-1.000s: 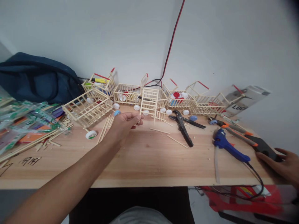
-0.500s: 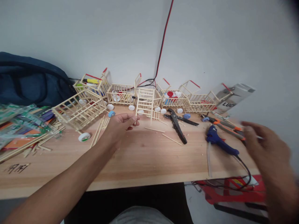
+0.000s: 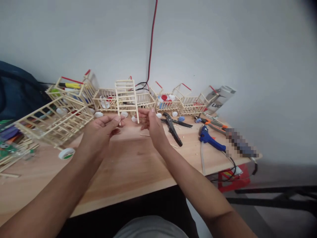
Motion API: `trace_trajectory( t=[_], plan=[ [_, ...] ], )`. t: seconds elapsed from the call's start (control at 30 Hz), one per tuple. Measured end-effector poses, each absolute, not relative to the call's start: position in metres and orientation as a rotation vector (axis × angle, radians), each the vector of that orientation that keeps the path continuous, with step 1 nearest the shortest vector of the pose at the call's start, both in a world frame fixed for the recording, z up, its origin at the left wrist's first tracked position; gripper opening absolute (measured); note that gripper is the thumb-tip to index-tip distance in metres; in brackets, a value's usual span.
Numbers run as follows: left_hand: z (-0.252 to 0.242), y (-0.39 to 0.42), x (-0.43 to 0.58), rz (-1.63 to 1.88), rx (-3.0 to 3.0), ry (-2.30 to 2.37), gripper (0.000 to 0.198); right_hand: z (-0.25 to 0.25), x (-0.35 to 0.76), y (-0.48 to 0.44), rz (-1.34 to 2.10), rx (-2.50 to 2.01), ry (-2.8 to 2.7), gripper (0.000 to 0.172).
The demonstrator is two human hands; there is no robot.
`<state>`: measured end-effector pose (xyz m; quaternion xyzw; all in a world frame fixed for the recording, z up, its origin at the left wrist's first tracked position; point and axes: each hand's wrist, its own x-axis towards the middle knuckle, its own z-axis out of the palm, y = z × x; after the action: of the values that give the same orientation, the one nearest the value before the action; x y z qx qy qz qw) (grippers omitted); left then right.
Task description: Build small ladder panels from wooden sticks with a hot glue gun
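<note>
A small ladder-like frame of thin wooden sticks [image 3: 125, 96] stands raised in front of the row of carts. My left hand [image 3: 105, 129] pinches the lower end of its left leg between thumb and fingers. Beside the right leg is my right hand [image 3: 155, 127], its fingers stretched toward the stick and its thumb up; whether the fingertips touch the leg is unclear. Behind the frame sits a stick-built cart [image 3: 105, 99] with bottle-cap wheels. A larger stick cart [image 3: 54, 122] lies tilted left of my left hand, near a white cap [image 3: 66, 153].
Black pliers [image 3: 173, 129], a blue glue gun [image 3: 210, 138] and orange-grey pliers [image 3: 213, 123] lie to the right. More carts with red handles [image 3: 193, 104] line the wall. Loose sticks [image 3: 15, 155] and a dark blue bag [image 3: 17, 89] are at left.
My right hand has come from the right side of the table to the frame's right leg. The view has turned right, and the frame in my left hand appears raised higher.
</note>
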<state>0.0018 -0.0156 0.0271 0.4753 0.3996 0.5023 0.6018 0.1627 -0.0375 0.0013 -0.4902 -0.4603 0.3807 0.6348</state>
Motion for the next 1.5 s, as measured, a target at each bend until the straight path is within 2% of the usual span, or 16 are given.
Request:
trace_trajectory(
  t=[0.13, 0.4, 0.77, 1.13, 1.5],
  plan=[
    [0.03, -0.017, 0.003, 1.156, 1.061, 0.954, 0.027, -0.004, 0.159, -0.04, 0.906, -1.113, -1.071, 0.063],
    [0.028, -0.018, 0.003, 1.129, 1.094, 0.971, 0.026, -0.005, 0.156, -0.049, 0.839, -1.056, -1.23, 0.039],
    [0.024, -0.016, 0.005, 1.109, 1.078, 0.984, 0.024, -0.006, 0.156, -0.05, 0.841, -1.054, -1.249, 0.024],
    [0.03, -0.013, 0.0, 1.116, 1.185, 1.034, 0.032, -0.004, 0.154, -0.048, 0.861, -1.028, -1.231, 0.018],
    [0.009, -0.01, -0.005, 1.144, 1.088, 0.978, 0.037, -0.009, 0.151, -0.048, 0.942, -1.044, -1.256, 0.019]
  ],
)
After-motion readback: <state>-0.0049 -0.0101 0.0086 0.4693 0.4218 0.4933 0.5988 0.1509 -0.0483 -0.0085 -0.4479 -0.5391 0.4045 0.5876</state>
